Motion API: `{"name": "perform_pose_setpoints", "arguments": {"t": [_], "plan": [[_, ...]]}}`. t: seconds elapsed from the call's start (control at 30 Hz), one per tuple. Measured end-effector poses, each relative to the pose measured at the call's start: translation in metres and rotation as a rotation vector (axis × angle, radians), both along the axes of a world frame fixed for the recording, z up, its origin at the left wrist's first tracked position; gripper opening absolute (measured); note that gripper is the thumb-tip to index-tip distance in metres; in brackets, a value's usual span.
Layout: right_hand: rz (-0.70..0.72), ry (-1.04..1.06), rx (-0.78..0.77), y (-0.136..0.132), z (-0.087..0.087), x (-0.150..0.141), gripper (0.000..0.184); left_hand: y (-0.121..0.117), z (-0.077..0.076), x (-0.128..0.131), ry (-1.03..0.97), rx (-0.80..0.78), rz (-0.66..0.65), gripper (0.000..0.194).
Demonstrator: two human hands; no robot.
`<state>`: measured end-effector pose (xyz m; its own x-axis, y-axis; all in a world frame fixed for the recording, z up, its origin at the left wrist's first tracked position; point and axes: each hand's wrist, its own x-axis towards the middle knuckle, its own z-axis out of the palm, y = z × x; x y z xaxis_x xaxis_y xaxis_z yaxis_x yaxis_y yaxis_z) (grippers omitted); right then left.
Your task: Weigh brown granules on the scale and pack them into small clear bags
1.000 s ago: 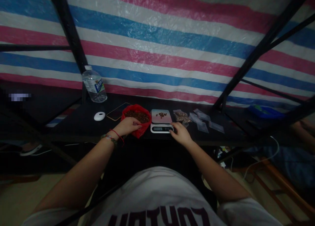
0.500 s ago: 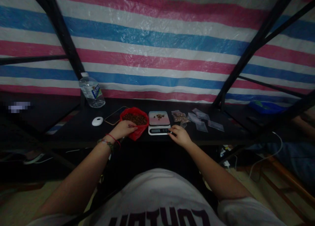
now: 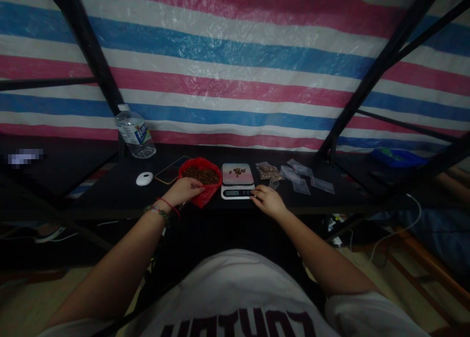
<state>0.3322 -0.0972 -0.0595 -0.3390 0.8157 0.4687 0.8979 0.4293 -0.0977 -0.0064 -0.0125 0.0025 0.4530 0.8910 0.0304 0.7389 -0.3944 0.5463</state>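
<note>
On the black table, a red plastic bag [image 3: 204, 196] stands with its mouth spread, holding many small brown pieces [image 3: 201, 175] like seeds or dried pods. My left hand [image 3: 185, 190] is closed on the bag's near rim; whether it also pinches any pieces is hidden. Right of the bag sits a white kitchen scale [image 3: 238, 192] with several brown pieces [image 3: 238, 172] on its plate. My right hand [image 3: 270, 200] grips the scale's front right corner, fingertips by the buttons. The display digits are too dim to read.
Right of the scale lie a filled clear zip bag [image 3: 268, 171] and several flat zip bags [image 3: 299, 173]. At the left are a phone [image 3: 172, 169], a white oval case [image 3: 144, 179] and a water bottle [image 3: 136, 132]. Black metal posts [image 3: 332, 136] frame the striped sheet [image 3: 227, 97].
The view has tilted slightly, so the table items sit a little higher. Both hands keep their places at the bag and the scale.
</note>
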Motion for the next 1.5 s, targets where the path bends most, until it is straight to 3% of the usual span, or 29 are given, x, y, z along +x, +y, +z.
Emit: {"name": "perform_pose_setpoints", "arguments": {"t": [0.53, 0.9, 1.03, 1.2, 1.3, 1.4, 1.5], "plan": [[0.006, -0.022, -0.007, -0.001, 0.002, 0.0, 0.031, 0.001, 0.0, 0.001, 0.022, -0.004, 0.001, 0.04], [0.01, 0.015, 0.035, -0.001, -0.005, 0.001, 0.033, 0.007, -0.002, -0.007, 0.146, 0.092, 0.136, 0.035], [0.003, 0.034, 0.051, -0.004, 0.0, -0.001, 0.031, 0.008, -0.001, -0.007, 0.177, 0.094, 0.164, 0.036], [-0.244, 0.164, 0.211, -0.005, 0.018, 0.015, 0.03, 0.006, -0.003, 0.002, 0.184, 0.12, 0.224, 0.036], [-0.419, 0.244, 0.27, 0.001, 0.021, 0.036, 0.044, 0.004, 0.001, 0.006, 0.132, 0.136, 0.246, 0.041], [-0.482, 0.282, 0.169, 0.008, 0.015, 0.051, 0.054, 0.001, 0.01, 0.012, -0.024, 0.242, 0.242, 0.042], [-0.439, 0.305, 0.026, 0.014, 0.006, 0.055, 0.038, -0.004, 0.018, 0.025, -0.227, 0.366, 0.195, 0.038]]}}
